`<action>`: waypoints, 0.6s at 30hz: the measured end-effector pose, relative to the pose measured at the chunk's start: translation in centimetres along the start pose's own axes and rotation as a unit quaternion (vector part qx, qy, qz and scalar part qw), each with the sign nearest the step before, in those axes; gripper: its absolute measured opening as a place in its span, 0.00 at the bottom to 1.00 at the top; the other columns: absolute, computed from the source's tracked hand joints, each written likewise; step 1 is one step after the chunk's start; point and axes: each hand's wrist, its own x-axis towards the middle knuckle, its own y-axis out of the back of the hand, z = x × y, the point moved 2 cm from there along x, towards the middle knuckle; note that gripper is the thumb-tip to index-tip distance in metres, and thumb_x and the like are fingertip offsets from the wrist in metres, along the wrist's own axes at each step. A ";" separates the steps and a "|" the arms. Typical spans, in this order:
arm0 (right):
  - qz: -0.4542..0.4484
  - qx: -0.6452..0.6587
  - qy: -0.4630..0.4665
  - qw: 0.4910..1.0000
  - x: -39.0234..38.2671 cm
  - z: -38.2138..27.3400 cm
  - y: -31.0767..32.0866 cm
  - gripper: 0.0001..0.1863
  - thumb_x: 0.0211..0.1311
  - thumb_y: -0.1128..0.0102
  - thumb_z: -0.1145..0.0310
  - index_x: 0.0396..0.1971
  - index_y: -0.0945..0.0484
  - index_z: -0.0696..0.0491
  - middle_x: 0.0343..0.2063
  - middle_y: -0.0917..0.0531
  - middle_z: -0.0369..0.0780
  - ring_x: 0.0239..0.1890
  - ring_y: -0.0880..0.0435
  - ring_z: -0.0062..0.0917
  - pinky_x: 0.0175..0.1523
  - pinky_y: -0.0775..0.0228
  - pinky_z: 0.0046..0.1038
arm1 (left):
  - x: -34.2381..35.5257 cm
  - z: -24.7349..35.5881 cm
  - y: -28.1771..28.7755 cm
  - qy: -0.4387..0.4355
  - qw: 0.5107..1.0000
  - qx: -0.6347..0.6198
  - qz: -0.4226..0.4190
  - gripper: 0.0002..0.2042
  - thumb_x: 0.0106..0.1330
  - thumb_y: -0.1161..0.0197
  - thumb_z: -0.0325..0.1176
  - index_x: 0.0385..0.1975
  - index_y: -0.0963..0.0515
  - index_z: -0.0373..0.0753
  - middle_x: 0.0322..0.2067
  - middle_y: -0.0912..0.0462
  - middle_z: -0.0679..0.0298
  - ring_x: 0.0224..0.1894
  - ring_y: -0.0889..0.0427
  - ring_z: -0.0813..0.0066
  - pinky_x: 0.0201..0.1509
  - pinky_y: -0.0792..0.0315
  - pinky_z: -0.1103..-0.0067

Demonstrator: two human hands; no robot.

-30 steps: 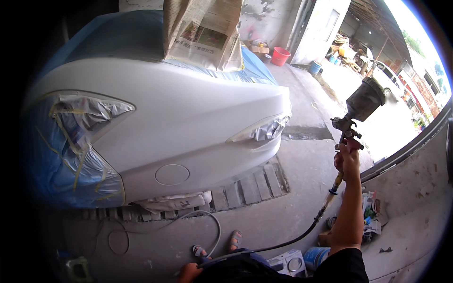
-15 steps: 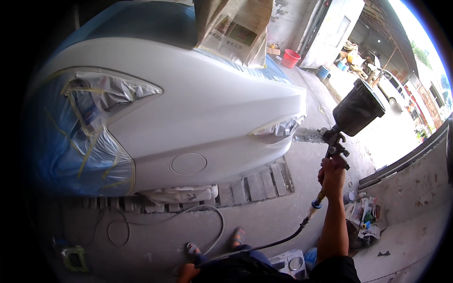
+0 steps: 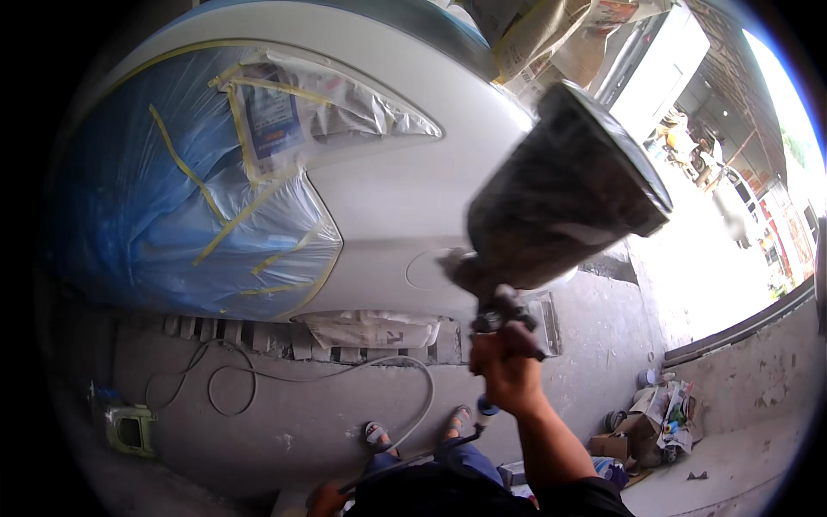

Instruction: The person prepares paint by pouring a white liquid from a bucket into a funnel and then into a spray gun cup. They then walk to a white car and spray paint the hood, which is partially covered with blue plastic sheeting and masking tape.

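My right hand (image 3: 506, 370) grips the handle of a paint spray gun (image 3: 504, 297) held up close to the camera. Its big dark cup (image 3: 564, 194) sits on top and blocks part of the view. The gun's nozzle is turned toward a white car body panel (image 3: 392, 202) with a round filler-cap outline. Blue plastic sheet (image 3: 172, 215), paper and yellow tape mask the car's left part. My left hand (image 3: 326, 498) is low at the bottom edge, closed around the black air hose (image 3: 413, 458) that runs up to the gun.
A pale hose (image 3: 258, 375) loops over the concrete floor below the car. A small green box (image 3: 129, 428) lies at the left. Cardboard boxes and cans (image 3: 646, 422) are piled at the right by a low wall. My sandalled feet (image 3: 413, 428) stand near the grating.
The spray gun has come in from the right and much closer to the camera, now in front of the panel. The view has shifted nearer to the car's masked left side.
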 end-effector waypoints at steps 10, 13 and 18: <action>0.036 0.053 -0.031 0.997 -1.4 2.8 3.6 0.03 0.62 0.52 0.76 0.28 0.33 0.57 0.14 0.28 0.35 0.17 0.30 0.15 0.21 0.37 0.19 | -1.9 2.8 1.0 0.241 0.963 0.048 -0.110 0.21 0.47 0.39 0.50 0.33 0.19 0.38 0.34 0.19 0.48 0.40 0.21 0.48 0.44 0.28 0.64; 0.165 0.061 -0.072 0.982 -2.7 4.3 9.5 0.08 0.63 0.48 0.67 0.30 0.31 0.56 0.14 0.29 0.33 0.13 0.31 0.15 0.16 0.41 0.18 | -1.6 6.4 2.2 0.235 0.963 0.062 -0.112 0.21 0.48 0.40 0.50 0.34 0.19 0.38 0.34 0.20 0.47 0.40 0.21 0.48 0.44 0.28 0.64; 0.280 -0.021 -0.093 0.955 -4.2 5.6 20.6 0.09 0.63 0.48 0.64 0.27 0.32 0.51 0.10 0.33 0.32 0.10 0.34 0.14 0.14 0.45 0.18 | 3.3 6.7 -2.0 0.104 0.988 0.075 -0.088 0.22 0.50 0.43 0.51 0.32 0.20 0.35 0.35 0.20 0.46 0.41 0.22 0.48 0.46 0.29 0.62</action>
